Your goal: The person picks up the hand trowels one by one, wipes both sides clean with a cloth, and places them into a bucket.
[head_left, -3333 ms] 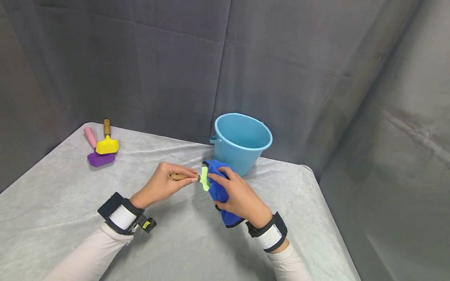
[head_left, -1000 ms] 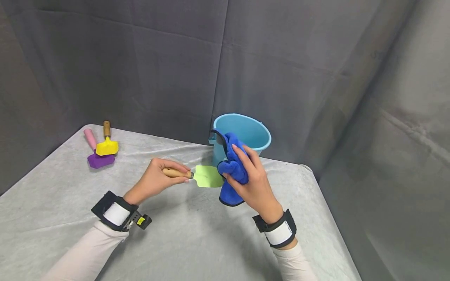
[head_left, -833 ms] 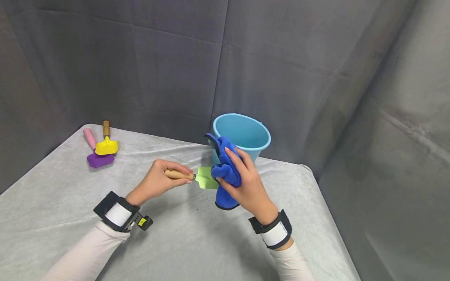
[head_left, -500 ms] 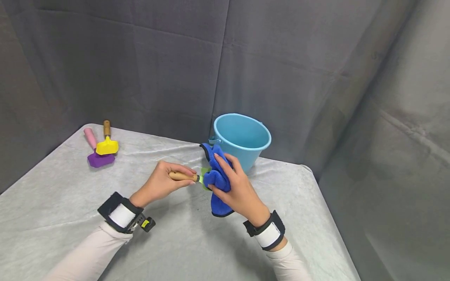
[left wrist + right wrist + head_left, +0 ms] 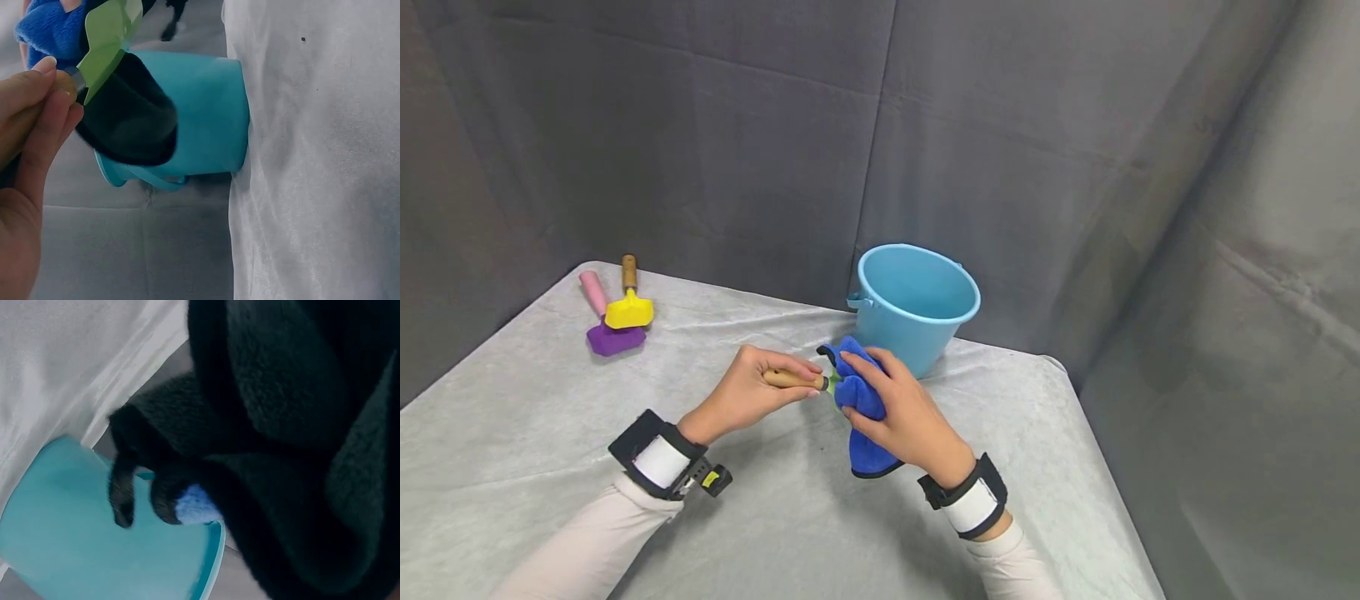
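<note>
My left hand point(image 5: 748, 392) pinches the wooden handle point(image 5: 786, 379) of a small garden shovel between thumb and fingers. The shovel's light green blade point(image 5: 107, 44) shows edge-on in the left wrist view; in the head view the cloth covers most of it. My right hand point(image 5: 906, 412) grips a bunched blue cloth point(image 5: 861, 396) with black edging, wrapped over the blade. Dark folds of the cloth point(image 5: 281, 381) fill much of the right wrist view and hide the fingers there. Both hands are raised over the table in front of the bucket.
Just behind the hands stands a light blue bucket point(image 5: 910, 333). At the far left of the grey-covered table point(image 5: 760, 517) lie a yellow shovel point(image 5: 629, 312) with a wooden handle and a purple one point(image 5: 616, 339) with a pink handle, overlapping. Grey curtains point(image 5: 760, 150) hang behind.
The right hand and cloth have slid left and down along the blade, from its tip toward the handle. The left hand has shifted slightly right, still holding the shovel.
</note>
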Action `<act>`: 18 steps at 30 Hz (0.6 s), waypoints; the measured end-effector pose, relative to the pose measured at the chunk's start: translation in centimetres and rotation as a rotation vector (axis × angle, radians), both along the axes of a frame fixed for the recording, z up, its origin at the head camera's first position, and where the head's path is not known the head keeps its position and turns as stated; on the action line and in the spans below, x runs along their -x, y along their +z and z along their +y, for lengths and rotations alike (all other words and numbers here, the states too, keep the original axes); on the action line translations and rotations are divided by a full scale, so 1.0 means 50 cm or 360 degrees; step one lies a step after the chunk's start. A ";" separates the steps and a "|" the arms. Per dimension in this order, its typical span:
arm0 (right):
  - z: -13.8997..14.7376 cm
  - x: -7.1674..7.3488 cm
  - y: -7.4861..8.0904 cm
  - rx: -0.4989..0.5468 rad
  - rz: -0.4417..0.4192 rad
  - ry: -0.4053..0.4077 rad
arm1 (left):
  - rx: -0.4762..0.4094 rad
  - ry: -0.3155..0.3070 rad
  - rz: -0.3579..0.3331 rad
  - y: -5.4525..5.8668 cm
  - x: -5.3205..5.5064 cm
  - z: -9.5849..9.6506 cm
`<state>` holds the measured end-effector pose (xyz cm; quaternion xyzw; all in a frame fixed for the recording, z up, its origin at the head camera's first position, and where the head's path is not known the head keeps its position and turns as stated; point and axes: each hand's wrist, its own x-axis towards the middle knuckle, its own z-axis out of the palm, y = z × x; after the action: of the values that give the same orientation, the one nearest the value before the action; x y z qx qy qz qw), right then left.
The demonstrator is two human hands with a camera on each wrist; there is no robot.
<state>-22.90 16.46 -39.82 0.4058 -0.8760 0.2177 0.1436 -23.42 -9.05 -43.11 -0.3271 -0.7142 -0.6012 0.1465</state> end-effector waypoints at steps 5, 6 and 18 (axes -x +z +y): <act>0.002 -0.002 0.004 -0.0100 -0.0058 0.0003 | 0.0045 0.0017 0.0014 -0.002 -0.003 -0.002; 0.003 -0.002 0.004 -0.0117 -0.0059 0.0002 | 0.0047 0.0015 0.0013 -0.002 -0.003 -0.002; 0.025 0.005 0.019 -0.0213 -0.0106 -0.0100 | -0.0005 0.0048 -0.0044 0.010 -0.001 -0.016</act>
<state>-23.16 17.71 -38.85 0.3794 -0.9051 0.1673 0.0936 -23.35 -9.82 -42.61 -0.3076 -0.7200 -0.6047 0.1461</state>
